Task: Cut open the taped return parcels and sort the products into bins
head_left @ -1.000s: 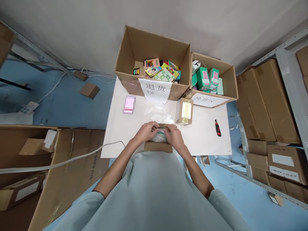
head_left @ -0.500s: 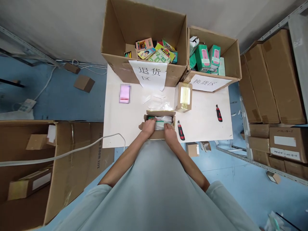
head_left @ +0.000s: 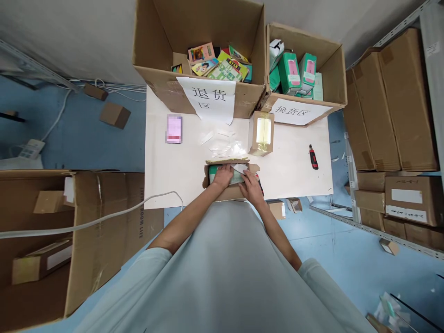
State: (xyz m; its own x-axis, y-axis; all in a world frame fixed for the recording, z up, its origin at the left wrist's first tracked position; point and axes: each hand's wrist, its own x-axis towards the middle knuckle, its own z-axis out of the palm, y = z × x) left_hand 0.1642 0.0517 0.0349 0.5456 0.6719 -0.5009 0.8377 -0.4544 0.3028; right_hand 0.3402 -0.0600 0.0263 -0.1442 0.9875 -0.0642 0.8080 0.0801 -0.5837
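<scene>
A small open cardboard box (head_left: 225, 195) lies at the table's front edge, close to my body. Inside it are a green box (head_left: 213, 174) and a folded white paper slip (head_left: 239, 168). My left hand (head_left: 224, 175) reaches into the carton, its fingers bent over the middle of the green box; the fingertips are partly hidden. At the carton's right end, my right hand (head_left: 252, 188) has thumb and fingers apart, with fingertips touching the paper slip. A red and black utility knife (head_left: 261, 186) lies beside my right hand, mostly covered by it and a carton flap.
Behind stand two large cartons, one with booklets (head_left: 225, 68), one with green boxes (head_left: 290, 74). A taped carton (head_left: 261, 134), clear plastic scraps (head_left: 227, 145), a pink item (head_left: 174, 128) and another utility knife (head_left: 313, 157) lie on the table (head_left: 291, 178). A white cable (head_left: 104, 219) crosses the left.
My left hand has shifted right over the green box, which shows more now. My right hand has opened its fingers and moved to the carton's right end, covering part of the knife.
</scene>
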